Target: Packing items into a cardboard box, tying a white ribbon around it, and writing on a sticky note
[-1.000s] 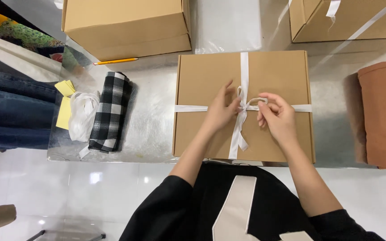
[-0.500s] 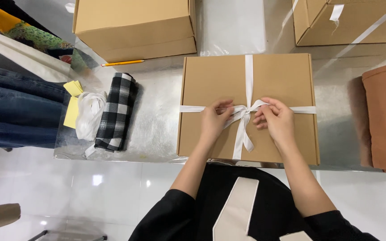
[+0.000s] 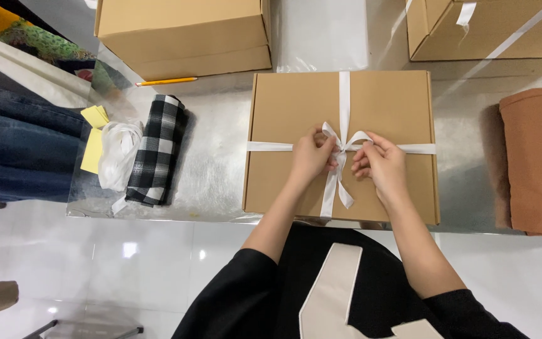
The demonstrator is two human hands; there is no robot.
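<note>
now the left hand [image 3: 312, 157] and right hand [image 3: 377, 164] each pinch a loop of the white ribbon [image 3: 344, 100] atop the flat brown box [image 3: 283, 182] on the table [image 3: 214, 169]; uneven pulling could collapse the bow.

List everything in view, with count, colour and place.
flat box: one, tan, centre of table
ribbon: one, white, crossed over flat box, bow at middle
cartons: two, tan, far edge
pencil: one, yellow, by left carton
checked cloth: one, black-white, left
plastic bag: one, white, beside checked cloth
sticky notes: yellow, left
jeans: blue, far left
rolled fabric: one, rust, right
left hand: at bow
right hand: at bow
</note>
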